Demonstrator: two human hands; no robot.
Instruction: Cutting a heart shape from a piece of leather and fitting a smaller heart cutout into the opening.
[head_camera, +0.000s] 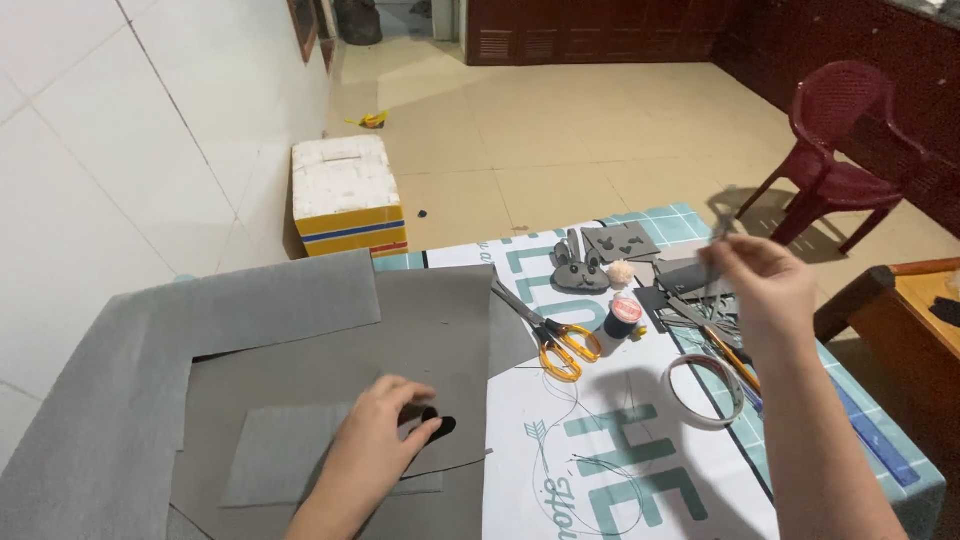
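Observation:
My left hand (385, 425) rests on grey felt sheets (300, 350) at the near left of the table, its fingers pinching a small black felt piece (441, 426). Raised above the table's right side, my right hand (762, 278) has thumb and fingertips pinched together; a thin needle or thread seems to be held there, but it is too fine to make out. Dark thread (585, 440) trails in loose curves across the white printed table cover (600, 480) between the two hands.
Yellow-handled scissors (555, 340), a black thread spool (622, 318), a tape ring (705, 390), a grey felt rabbit shape (578, 268) and felt scraps (690, 290) lie mid-table. A foam box (345, 195) stands by the wall, a red plastic chair (840, 150) at right, a wooden bench (910, 310) beyond.

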